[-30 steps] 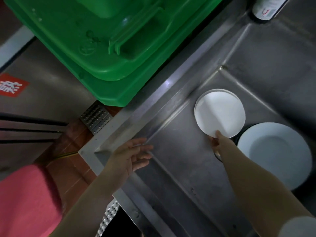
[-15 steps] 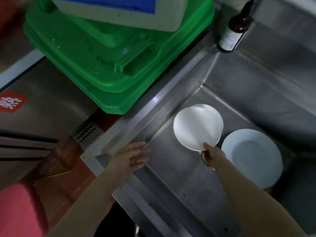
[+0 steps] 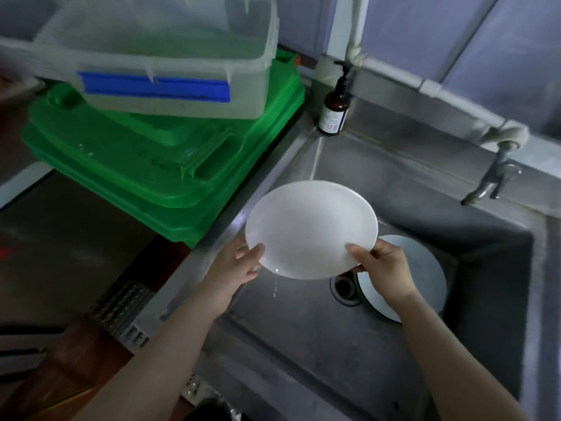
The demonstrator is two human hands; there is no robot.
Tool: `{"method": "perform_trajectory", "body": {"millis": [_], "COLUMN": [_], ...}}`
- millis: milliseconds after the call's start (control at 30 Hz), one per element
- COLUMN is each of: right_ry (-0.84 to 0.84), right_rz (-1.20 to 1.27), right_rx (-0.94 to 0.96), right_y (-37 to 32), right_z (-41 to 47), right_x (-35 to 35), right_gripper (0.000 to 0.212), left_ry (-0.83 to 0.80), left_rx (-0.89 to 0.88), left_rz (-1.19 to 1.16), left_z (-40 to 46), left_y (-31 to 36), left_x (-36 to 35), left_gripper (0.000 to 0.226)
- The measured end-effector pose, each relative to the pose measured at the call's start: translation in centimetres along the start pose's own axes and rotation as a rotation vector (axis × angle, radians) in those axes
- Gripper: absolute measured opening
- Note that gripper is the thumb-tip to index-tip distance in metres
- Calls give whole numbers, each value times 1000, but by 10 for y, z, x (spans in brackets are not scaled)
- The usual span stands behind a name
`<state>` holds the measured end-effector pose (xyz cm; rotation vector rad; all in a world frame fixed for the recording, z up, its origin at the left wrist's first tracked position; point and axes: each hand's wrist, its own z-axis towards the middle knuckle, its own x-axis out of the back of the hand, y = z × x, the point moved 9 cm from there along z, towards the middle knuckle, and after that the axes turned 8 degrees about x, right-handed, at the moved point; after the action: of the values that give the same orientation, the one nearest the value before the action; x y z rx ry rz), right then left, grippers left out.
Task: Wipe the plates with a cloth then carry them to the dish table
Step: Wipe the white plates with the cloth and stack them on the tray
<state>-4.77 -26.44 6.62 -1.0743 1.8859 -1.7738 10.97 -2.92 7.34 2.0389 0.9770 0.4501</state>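
Observation:
A white plate [image 3: 309,229] is held up over the steel sink [image 3: 379,177], tilted, with water dripping from its lower edge. My left hand [image 3: 236,265] grips its left rim, thumb on top. My right hand [image 3: 382,265] grips its lower right rim. A second white plate [image 3: 425,268] lies in the sink bottom, partly hidden behind my right hand and the held plate. No cloth is in view.
The drain [image 3: 344,288] sits beside the lower plate. A tap [image 3: 491,180] juts from the back wall at right. A brown pump bottle [image 3: 332,113] stands at the sink's back corner. Green crates [image 3: 170,168] with a clear tub [image 3: 158,56] on top stand at left.
The plate has been lifted out of the sink by my right hand. My left hand moved from the sink edge onto the plate's left rim.

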Motion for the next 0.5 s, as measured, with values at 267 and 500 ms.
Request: {"method": "perform_trajectory", "body": {"millis": [267,500], "right_ry": [274,465], "right_rz": [-116,-219], "right_rx": [281,511], "right_y": [-106,-174], "right_z": [-72,-135], "right_x": [16,2], "right_gripper": [26,52], "left_ry": [15,-141], "left_rx": [-384,-686], "left_rz": [139,144], "left_z": [-36,-74], "left_y": [68,112], "left_x": [14,28], "left_gripper": [10,32]}}
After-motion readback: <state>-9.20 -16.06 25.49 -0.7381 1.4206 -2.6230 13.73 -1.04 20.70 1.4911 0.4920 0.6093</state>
